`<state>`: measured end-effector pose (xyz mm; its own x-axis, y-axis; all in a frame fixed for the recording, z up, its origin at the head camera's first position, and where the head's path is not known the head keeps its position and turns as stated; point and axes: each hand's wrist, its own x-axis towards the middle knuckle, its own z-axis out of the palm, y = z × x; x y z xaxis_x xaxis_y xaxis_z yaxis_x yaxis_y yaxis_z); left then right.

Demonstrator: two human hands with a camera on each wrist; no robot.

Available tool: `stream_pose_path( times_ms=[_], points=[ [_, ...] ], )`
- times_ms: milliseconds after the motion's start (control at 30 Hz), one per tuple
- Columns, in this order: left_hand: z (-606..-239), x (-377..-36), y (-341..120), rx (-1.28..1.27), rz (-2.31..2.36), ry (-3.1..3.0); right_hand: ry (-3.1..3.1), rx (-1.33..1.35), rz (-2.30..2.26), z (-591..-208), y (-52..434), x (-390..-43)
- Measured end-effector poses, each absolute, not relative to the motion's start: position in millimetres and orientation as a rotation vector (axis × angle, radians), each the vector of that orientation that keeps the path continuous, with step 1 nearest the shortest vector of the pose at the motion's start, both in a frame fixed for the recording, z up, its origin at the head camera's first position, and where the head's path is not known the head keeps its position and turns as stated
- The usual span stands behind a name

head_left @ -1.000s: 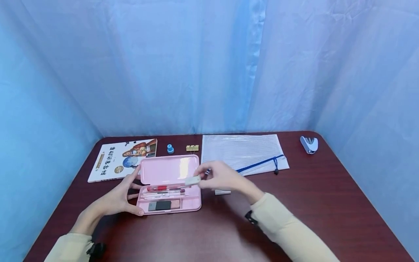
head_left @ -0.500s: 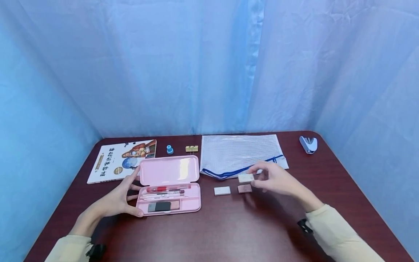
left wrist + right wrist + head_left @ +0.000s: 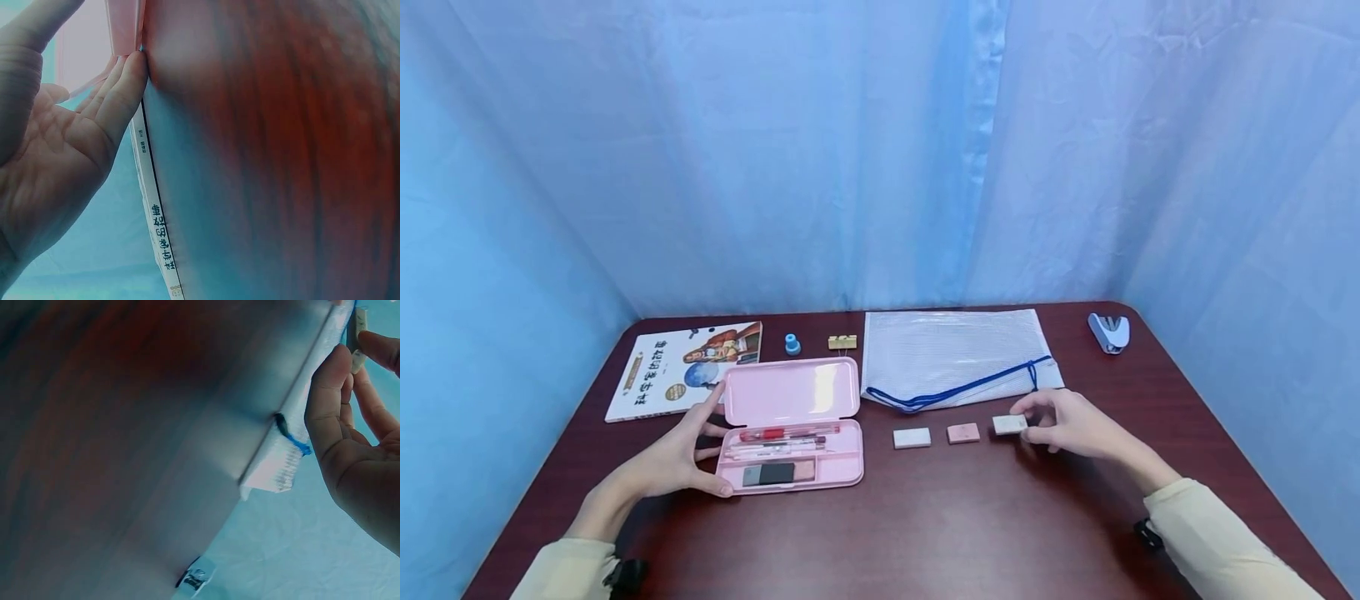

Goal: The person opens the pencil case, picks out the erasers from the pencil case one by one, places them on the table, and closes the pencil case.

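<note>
An open pink pencil case (image 3: 847, 469) lies on the table, holding several pens (image 3: 775, 451) and a row of grey, black and pink blocks (image 3: 777, 474) that look like erasers. My left hand (image 3: 666, 454) rests against its left end, thumb at the front corner and index finger by the lid. In the left wrist view straight fingers (image 3: 128, 84) touch the case's end. My right hand (image 3: 1071, 427) pinches a whitish eraser (image 3: 1009, 425) between thumb and fingers, at or just above the tabletop. Left of it lie a pink eraser (image 3: 963, 433) and a white eraser (image 3: 912, 438).
Behind the erasers lies a mesh zip pouch (image 3: 951, 354) with a blue cord. A book (image 3: 662, 375) is at the back left, partly behind the case. A blue cone-shaped piece (image 3: 792, 344), a yellow binder clip (image 3: 842, 342) and a stapler (image 3: 1108, 333) stand along the back.
My right hand has carried the whitish eraser from over the pencil case rightward, past the white and pink erasers, and lowered it to their right. The left hand has stayed at the case.
</note>
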<state>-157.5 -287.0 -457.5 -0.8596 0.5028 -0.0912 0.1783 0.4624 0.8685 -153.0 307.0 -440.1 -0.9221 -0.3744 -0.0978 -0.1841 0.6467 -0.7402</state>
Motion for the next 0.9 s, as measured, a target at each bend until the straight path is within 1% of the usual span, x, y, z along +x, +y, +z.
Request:
stream_pose_path(
  times_ms=[367, 633, 900],
  points=[
    [-458.1, -157.8, -287.3, 0.576, 1.356, 2.392, 2.599, -0.398, -1.085, -451.2, 314.2, -162.5],
    [-459.8, -161.3, -283.7, 0.603, 1.372, 2.376, 2.564, -0.445, -1.054, -449.2, 319.8, -165.0],
    [-456.9, -158.3, -287.3, 0.583, 1.353, 2.391, 2.525, -0.434, -1.078, -452.6, 317.4, -167.6]
  ],
)
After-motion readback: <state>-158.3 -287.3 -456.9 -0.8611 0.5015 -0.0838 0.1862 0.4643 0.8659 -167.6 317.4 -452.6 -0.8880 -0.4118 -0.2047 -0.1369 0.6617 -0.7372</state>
